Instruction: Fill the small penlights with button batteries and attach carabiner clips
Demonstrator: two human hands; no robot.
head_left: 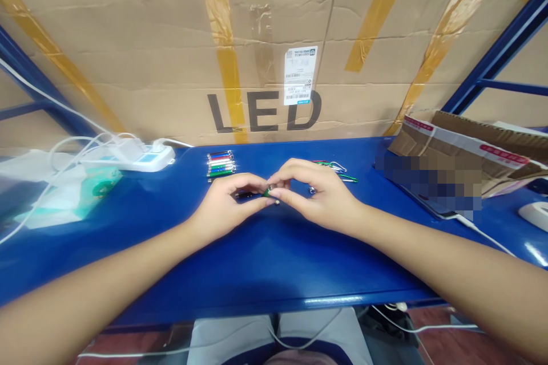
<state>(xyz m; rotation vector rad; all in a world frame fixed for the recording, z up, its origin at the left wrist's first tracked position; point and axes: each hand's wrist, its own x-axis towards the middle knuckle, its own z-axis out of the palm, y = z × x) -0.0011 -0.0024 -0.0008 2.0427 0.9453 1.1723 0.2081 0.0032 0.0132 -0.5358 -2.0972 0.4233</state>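
Note:
Both my hands meet over the middle of the blue table (265,251). My left hand (226,202) is closed around a small dark pen-like piece (246,194) lying across its fingers. My right hand (317,194) pinches the green end (268,191) of that same piece between thumb and fingertips. Just behind my left hand lies a neat row of several small coloured pens (220,162). A few loose green pieces and metal clips (338,170) lie behind my right hand.
A large cardboard box marked LED (265,57) stands against the back. A white power strip (143,155) with cables sits at the left, beside plastic bags (55,188). An open cardboard box (466,148) and a flat device lie at the right. Blue rack posts frame both sides.

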